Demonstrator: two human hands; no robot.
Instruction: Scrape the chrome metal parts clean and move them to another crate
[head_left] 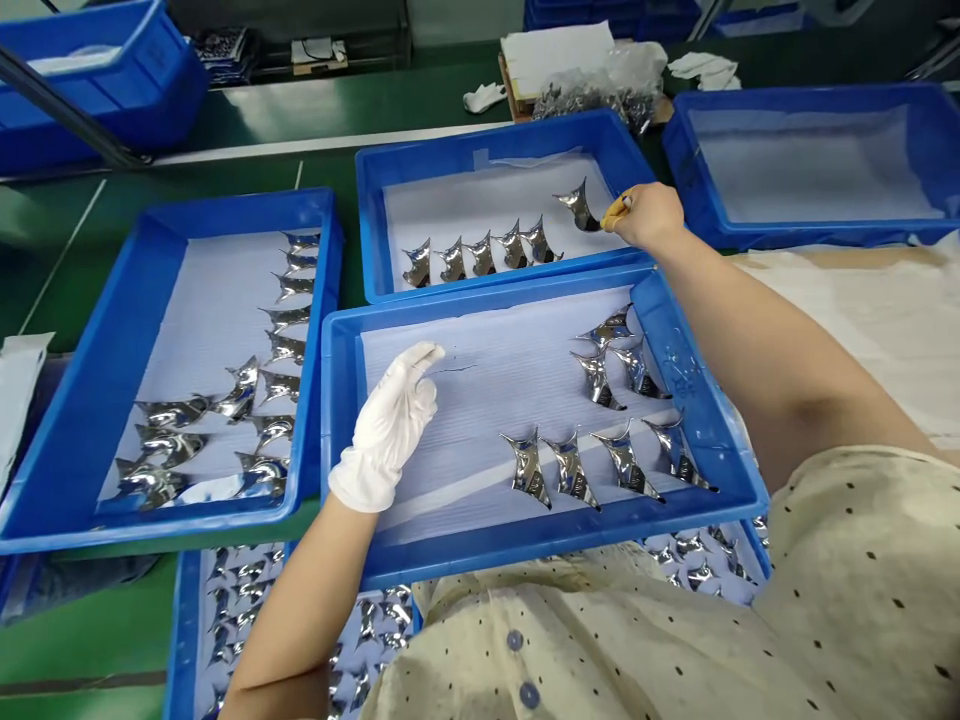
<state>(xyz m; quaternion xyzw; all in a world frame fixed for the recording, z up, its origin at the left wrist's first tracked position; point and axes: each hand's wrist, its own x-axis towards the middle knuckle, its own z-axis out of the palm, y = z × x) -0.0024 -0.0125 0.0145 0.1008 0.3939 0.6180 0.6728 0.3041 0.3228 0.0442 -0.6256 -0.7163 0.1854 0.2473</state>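
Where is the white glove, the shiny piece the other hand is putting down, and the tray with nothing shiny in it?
White glove [390, 425]: head view, back of the left hand.
Shiny piece [579, 205]: head view, middle of the metal part at the right hand's fingertips.
Bare tray [679, 150]: head view, its blue left wall.

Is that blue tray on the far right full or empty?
Empty, as far as shows: the far-right tray holds only a white liner; no shiny parts are visible in it.
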